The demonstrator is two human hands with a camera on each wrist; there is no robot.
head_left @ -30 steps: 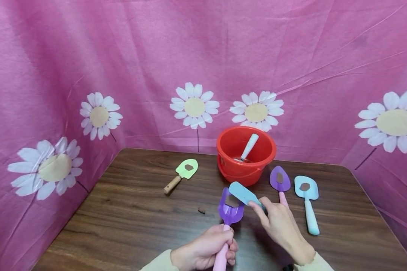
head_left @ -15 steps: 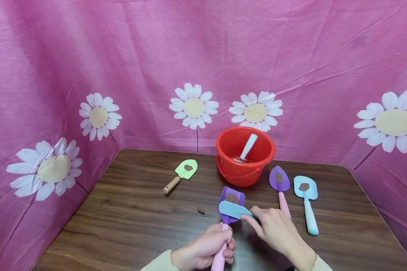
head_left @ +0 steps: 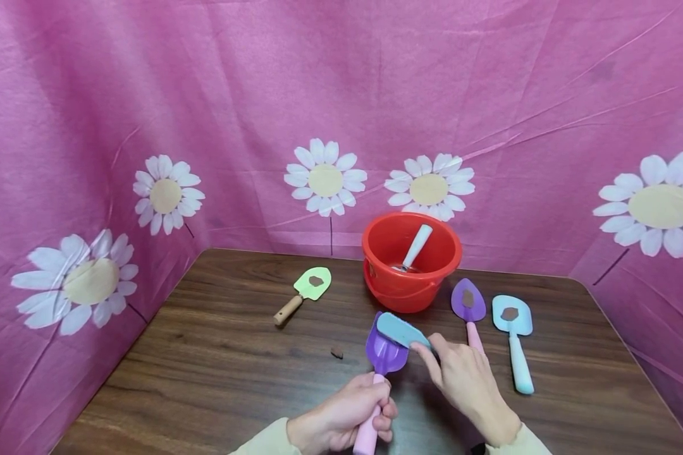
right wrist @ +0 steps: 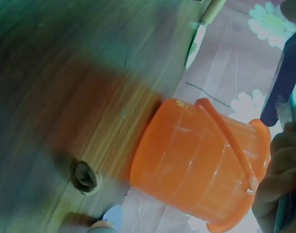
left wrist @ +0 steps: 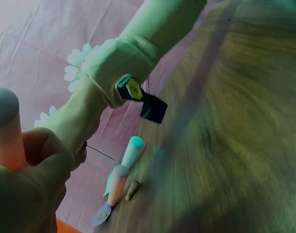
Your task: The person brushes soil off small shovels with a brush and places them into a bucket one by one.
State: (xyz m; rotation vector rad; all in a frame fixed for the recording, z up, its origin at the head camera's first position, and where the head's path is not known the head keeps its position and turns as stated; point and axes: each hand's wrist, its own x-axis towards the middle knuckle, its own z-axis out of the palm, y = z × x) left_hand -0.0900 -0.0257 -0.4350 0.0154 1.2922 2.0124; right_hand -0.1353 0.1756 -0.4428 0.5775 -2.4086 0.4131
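Note:
In the head view the left hand (head_left: 353,412) grips the pink handle (head_left: 367,430) of a purple shovel (head_left: 388,359) held over the table. The right hand (head_left: 468,382) holds a light blue brush (head_left: 399,329), its head lying across the upper part of the purple blade, which it partly covers. Pink handle and curled left fingers also show at the left edge of the left wrist view. At the right edge of the right wrist view are the right hand (right wrist: 281,170) and the dark purple blade (right wrist: 285,80).
A red bucket (head_left: 398,287) with a white handle (head_left: 418,246) inside stands behind the hands. To its left lies a green trowel (head_left: 313,284); to its right, a purple trowel (head_left: 468,311) and a light blue one (head_left: 520,366). A small brown piece (head_left: 337,354) lies left of the hands.
The brush moved down the purple blade toward its handle, then back up toward the tip, now covering the brown patch seen before. The left hand has stayed nearly still.

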